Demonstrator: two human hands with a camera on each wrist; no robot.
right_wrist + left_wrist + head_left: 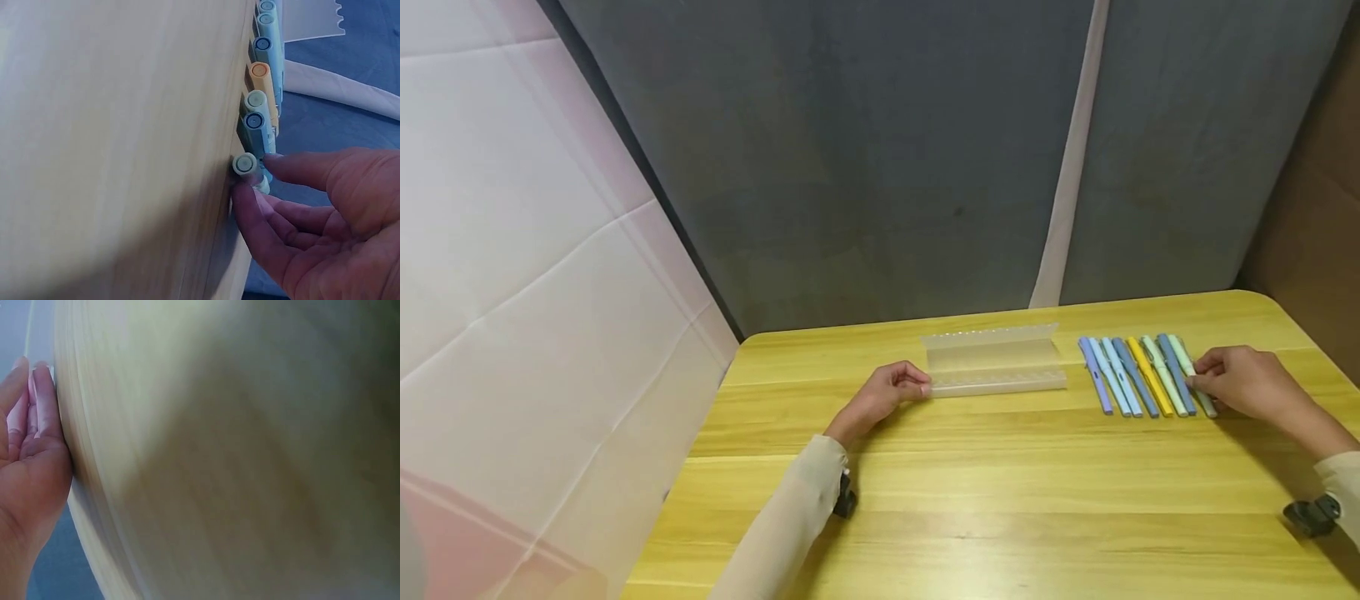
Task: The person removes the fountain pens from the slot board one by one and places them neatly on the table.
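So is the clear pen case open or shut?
Open: the case has its lid folded back, with no pens inside; the pens lie beside it.

Pale green pen [1189, 377] — flat, rightmost beside the open case [992, 361].

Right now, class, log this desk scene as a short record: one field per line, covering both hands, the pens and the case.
Left hand: touches the left end of the clear pen case
Right hand: pinches the rightmost pale green pen
Pen row: side by side, right of the case, one yellow
Case: open, no pens seen inside
Surface: yellow wooden table
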